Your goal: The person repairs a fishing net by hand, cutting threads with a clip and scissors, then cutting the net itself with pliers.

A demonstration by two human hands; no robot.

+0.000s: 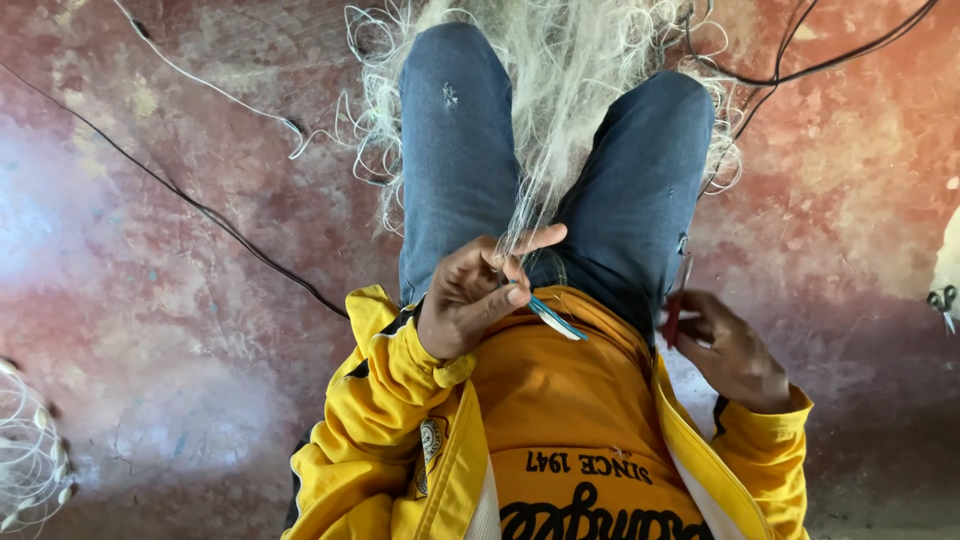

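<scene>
**Two hands at a fishing net, seen from above**

Two bare hands work at a pale net (560, 90) that lies heaped over the seated person's jeans (455, 170) and spills onto the red floor (180, 330) beyond the knees. From the heap a bundle of fine strands narrows down between the legs to the left hand (470, 295).

Left hand: raised over the lap, fingers curled, thumb and forefinger pinching the gathered strands; a blue-and-white netting needle (555, 320) sticks out below the fingers toward the yellow jacket (400, 420).

Right hand (730, 355): lower, beside the right thigh, fingers closed loosely about a thin red tool (675, 310) held upright. What kind of tool it is cannot be told; it does not touch the net.

Surroundings: black cables (200, 210) cross the floor at left and at top right; a white cord (220, 95) trails in from the upper left. Scissors (942, 300) lie well apart at the right edge, and a coil of line with floats (30, 460) sits at the lower left edge.

Progress, as a judgement: work is mid-course. Only a small section of mesh is drawn taut at the fingers, while most of the net remains bunched and loose on the legs. Which parts are already finished cannot be seen, since the mesh is too fine to read.
</scene>
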